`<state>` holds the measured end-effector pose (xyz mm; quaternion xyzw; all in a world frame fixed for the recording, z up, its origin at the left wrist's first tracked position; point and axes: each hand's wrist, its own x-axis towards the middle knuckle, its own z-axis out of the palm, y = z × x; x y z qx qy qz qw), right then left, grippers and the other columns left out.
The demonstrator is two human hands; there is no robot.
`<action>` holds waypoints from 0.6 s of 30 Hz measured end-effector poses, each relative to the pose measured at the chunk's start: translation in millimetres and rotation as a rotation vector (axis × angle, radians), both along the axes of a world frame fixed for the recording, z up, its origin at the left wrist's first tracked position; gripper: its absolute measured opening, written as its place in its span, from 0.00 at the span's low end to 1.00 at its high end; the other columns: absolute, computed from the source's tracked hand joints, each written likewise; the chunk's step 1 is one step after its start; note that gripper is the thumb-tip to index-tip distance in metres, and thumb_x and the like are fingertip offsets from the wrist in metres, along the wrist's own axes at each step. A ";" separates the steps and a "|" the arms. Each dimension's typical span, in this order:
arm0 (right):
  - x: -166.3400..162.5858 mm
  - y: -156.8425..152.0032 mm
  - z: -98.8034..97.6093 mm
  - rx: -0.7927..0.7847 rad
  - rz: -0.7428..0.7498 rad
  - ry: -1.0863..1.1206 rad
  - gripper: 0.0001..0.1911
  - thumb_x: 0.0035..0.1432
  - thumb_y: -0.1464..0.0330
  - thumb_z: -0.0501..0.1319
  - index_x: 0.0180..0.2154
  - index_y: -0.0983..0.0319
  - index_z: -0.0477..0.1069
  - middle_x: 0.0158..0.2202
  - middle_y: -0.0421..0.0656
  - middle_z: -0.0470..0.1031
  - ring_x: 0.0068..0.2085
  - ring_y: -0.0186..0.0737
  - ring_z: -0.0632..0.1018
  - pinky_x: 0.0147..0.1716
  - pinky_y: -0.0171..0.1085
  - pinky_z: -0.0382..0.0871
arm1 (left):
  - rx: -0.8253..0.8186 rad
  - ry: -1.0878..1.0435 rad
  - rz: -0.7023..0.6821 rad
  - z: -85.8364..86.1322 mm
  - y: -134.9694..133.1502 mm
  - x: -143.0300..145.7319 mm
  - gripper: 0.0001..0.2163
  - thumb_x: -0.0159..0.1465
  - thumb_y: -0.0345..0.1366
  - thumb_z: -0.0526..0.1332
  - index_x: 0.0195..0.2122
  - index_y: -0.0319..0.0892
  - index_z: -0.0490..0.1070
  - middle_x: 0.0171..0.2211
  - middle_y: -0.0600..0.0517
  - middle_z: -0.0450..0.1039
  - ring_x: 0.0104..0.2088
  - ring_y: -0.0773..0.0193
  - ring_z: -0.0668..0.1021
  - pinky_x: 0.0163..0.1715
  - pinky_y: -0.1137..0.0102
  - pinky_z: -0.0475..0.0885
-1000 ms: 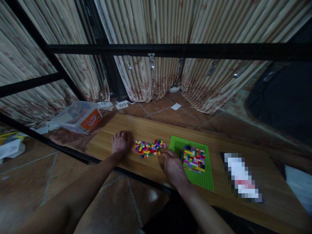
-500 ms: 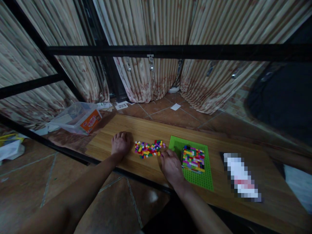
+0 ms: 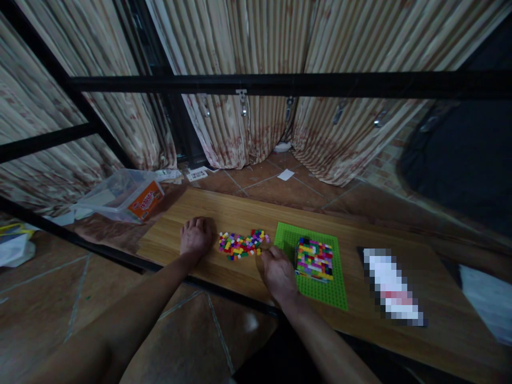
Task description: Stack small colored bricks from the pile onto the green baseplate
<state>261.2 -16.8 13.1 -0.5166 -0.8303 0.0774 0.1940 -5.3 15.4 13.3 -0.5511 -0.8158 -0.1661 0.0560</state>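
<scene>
A loose pile of small coloured toy bricks (image 3: 239, 246) lies on the wooden table (image 3: 236, 208). Just left of it, my left hand (image 3: 195, 238) rests on the tabletop, fingers a little bent and slightly apart, holding nothing visible. At the pile's right edge is my right hand (image 3: 278, 271), thumb and fingers pinched together close to the tabletop; anything between them is too small or hidden. To its right, a block of multicoloured stacked bricks (image 3: 315, 260) stands on a green studded baseplate (image 3: 340, 282).
A blurred-out flat object (image 3: 394, 288) lies on the table's right part. Behind the table's left end, a clear plastic box (image 3: 114, 200) with an orange label sits on the floor. A black metal bar (image 3: 280, 85) crosses in front of the striped curtains (image 3: 264, 42).
The view has shifted slightly. My right hand stays at the pile's right edge, its fingers drawn a little closer together. My left hand has stayed in place.
</scene>
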 end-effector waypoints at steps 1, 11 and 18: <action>-0.7 -0.2 -0.7 -0.006 -0.005 0.010 0.15 0.61 0.78 0.53 0.43 0.62 0.76 0.39 0.48 0.75 0.42 0.42 0.75 0.45 0.37 0.70 | -0.001 0.002 -0.001 -0.3 0.1 -0.2 0.19 0.67 0.40 0.48 0.53 0.40 0.70 0.53 0.42 0.72 0.53 0.49 0.70 0.54 0.55 0.64; -3.6 -3.0 2.5 -0.062 -0.059 -0.084 0.16 0.60 0.78 0.54 0.45 0.63 0.76 0.40 0.47 0.76 0.43 0.41 0.75 0.46 0.35 0.68 | -0.018 0.045 -0.001 0.2 0.0 0.9 0.19 0.67 0.39 0.48 0.53 0.39 0.71 0.53 0.42 0.72 0.52 0.48 0.71 0.53 0.56 0.64; -4.7 -2.2 5.0 -0.097 -0.049 -0.072 0.16 0.62 0.78 0.52 0.46 0.63 0.75 0.43 0.48 0.76 0.43 0.40 0.76 0.44 0.35 0.69 | -0.022 0.040 -0.010 1.6 0.0 -0.2 0.19 0.66 0.39 0.49 0.54 0.38 0.70 0.54 0.41 0.71 0.54 0.48 0.70 0.54 0.56 0.64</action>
